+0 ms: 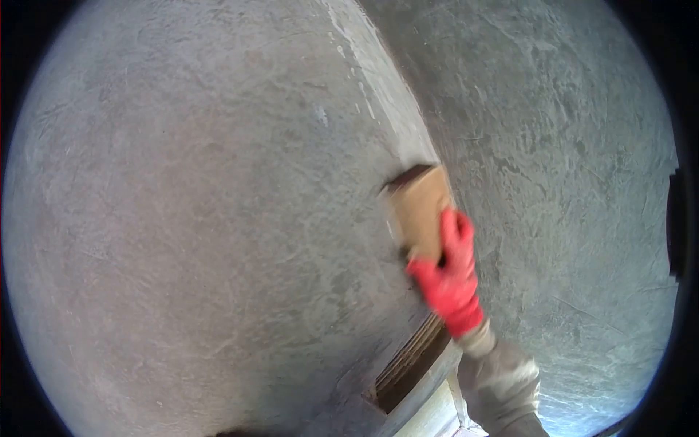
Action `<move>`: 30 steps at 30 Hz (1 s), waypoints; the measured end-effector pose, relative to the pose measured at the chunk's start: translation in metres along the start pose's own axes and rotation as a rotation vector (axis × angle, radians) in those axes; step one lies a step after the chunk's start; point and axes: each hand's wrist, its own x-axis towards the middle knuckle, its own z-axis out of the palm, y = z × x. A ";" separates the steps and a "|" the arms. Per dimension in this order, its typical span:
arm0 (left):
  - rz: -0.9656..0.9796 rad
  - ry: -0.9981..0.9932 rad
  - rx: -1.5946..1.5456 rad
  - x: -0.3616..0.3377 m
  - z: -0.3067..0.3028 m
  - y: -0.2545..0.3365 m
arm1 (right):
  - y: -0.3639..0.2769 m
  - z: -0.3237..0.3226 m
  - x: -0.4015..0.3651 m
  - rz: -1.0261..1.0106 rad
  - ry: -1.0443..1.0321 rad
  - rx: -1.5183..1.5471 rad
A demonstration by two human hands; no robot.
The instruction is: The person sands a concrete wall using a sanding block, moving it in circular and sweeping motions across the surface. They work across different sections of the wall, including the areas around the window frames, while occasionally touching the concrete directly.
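My right hand (451, 284), in a red glove, grips a tan rectangular block (420, 207) with a dark end face. The thumb lies at the block's lower left, and the fingers bend over its right edge. Held at a tilt, the block is against or just over the pale seam (389, 102) where two grey plastered surfaces meet; contact is hard to tell. The block and glove are slightly blurred. My left hand is out of view.
Grey plaster spreads over the left surface (182, 204) and the darker right surface (568, 167). Below the glove is a brown, ridged strip (411, 364), with pale, straight-edged parts (437, 411) beside it. A dark object (676, 226) shows at the far right edge.
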 end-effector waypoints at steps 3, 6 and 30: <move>-0.011 0.009 -0.001 0.000 -0.002 0.001 | 0.004 0.007 0.003 0.103 0.062 0.022; -0.005 0.010 -0.028 -0.001 0.000 0.001 | -0.049 0.003 -0.026 -0.076 -0.097 -0.117; -0.487 -0.205 0.294 0.032 0.029 0.081 | -0.155 0.064 -0.123 -0.191 -0.651 0.947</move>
